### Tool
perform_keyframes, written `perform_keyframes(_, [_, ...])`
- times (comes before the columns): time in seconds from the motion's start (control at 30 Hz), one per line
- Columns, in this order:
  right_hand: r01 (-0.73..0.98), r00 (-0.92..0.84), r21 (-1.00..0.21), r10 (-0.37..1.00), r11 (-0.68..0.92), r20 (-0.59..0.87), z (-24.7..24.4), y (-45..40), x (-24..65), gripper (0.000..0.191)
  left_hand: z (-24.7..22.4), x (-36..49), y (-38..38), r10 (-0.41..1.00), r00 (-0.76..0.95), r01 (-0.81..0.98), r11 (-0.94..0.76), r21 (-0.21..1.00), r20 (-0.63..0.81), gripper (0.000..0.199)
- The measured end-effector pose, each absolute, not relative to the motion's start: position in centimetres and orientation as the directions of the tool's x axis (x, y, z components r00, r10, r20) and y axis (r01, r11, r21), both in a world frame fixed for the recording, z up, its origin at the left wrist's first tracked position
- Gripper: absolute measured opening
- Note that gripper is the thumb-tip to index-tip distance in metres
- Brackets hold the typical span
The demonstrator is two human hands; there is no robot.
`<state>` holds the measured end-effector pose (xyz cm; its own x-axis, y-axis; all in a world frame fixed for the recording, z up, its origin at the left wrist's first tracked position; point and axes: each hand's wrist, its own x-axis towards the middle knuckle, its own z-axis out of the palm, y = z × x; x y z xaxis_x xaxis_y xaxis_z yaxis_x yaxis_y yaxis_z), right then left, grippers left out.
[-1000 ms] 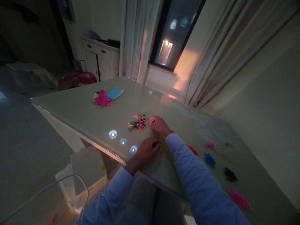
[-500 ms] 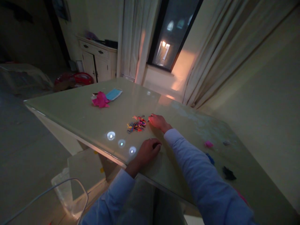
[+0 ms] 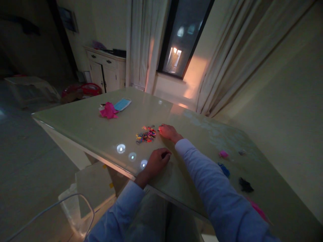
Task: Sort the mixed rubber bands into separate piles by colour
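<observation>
A small pile of colourful hair ties (image 3: 147, 135) lies on the glossy table (image 3: 85, 124), with a few loose ones at its far side. Just right of the pile, my right hand (image 3: 168, 131) is closed in a pinch, and a dark bit like a hair tie pokes out at its fingertips. Nearer to me, my left hand (image 3: 158, 162) rests over the table with fingers curled and thumb and fingertip together. Whatever it may hold is too small to make out.
A crumpled pink piece (image 3: 109, 110) and a blue face mask (image 3: 122, 104) lie at the far left. On the right are small pink (image 3: 223, 154), blue (image 3: 224, 170) and black (image 3: 245, 185) bunches. A white cable (image 3: 75, 195) loops below the table's front edge.
The view has shifted slightly. Both hands keep almost the same pose and place, the right by the pile and the left nearer to me.
</observation>
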<state>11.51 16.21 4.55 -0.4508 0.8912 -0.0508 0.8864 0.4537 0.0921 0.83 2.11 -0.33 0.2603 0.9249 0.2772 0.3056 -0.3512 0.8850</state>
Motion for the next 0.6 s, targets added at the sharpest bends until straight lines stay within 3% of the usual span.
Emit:
perform_keyframes(0.27, [0.887, -0.424, -0.161, 0.901, 0.433, 0.090, 4.7, 13.1, 12.8, 0.026, -0.4, 0.8, 2.1, 0.929, 0.246, 0.299, -0.344, 0.890, 0.277, 0.023])
perform_keyframes(0.6, [0.750, -0.313, -0.519, 0.911, 0.410, 0.268, 6.1, 6.8, 16.3, 0.024, -0.2, 0.7, 2.2, 0.934, 0.226, 0.301, -0.337, 0.892, 0.277, 0.025])
